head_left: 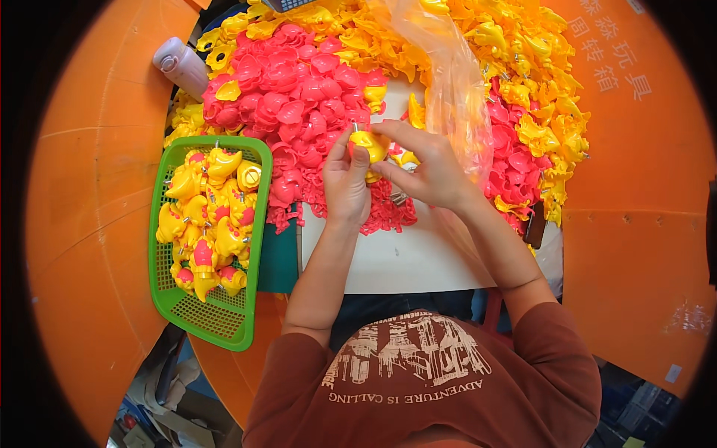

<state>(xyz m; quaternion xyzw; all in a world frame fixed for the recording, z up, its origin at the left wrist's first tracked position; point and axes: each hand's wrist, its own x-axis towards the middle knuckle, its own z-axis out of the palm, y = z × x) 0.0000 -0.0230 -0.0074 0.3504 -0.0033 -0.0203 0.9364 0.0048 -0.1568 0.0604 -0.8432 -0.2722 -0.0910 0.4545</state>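
Both hands meet above the white work surface (418, 257), around a small glossy yellow plastic toy piece (371, 143) with a metal pin sticking up from its top. My left hand (348, 183) grips it from the left, thumb upright against its side. From the right, my right hand (432, 166) pinches it, with the index finger over the top and the thumb lower down. Just beyond the hands lies another yellow and pink piece (375, 95). Small pink parts (392, 213) are heaped beneath the hands, beside some metal bits (399, 196) partly hidden by my fingers.
At left, a green plastic basket (250, 313) holds several yellow toy pieces (205, 216) with pink patches and metal pins. Pink shells (287, 75) and yellow parts (515, 30) pile up beyond. A clear plastic bag (452, 82) lies across the heap. A lilac bottle (181, 67) stands far left.
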